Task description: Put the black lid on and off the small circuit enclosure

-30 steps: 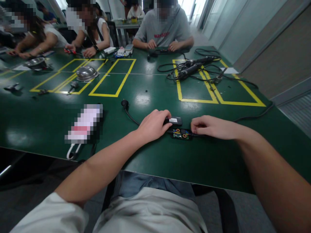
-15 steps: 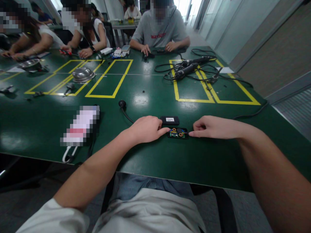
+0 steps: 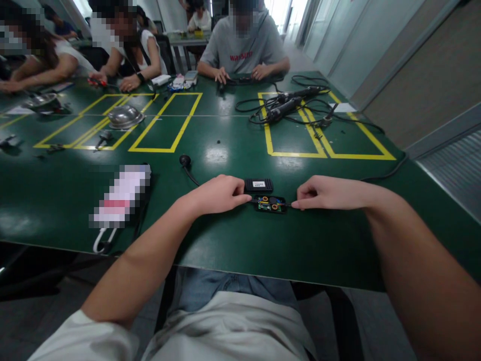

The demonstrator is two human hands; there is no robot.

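Across the dark green worktop, marked out with yellow tape, I see co-workers seated at the far side. Nearer me lies one open black casing with a green circuit board inside, and on that I count two ring-shaped copper-coloured coils. The casing sits flat between the person's hands: the left hand pinches the left lead just beside one end, and the right hand, fingers curled, pinches the right lead at the other. Just beyond the casing rests one ribbed black cover bearing one white label. One black plug lies beyond the left hand, and one phone well to its left.
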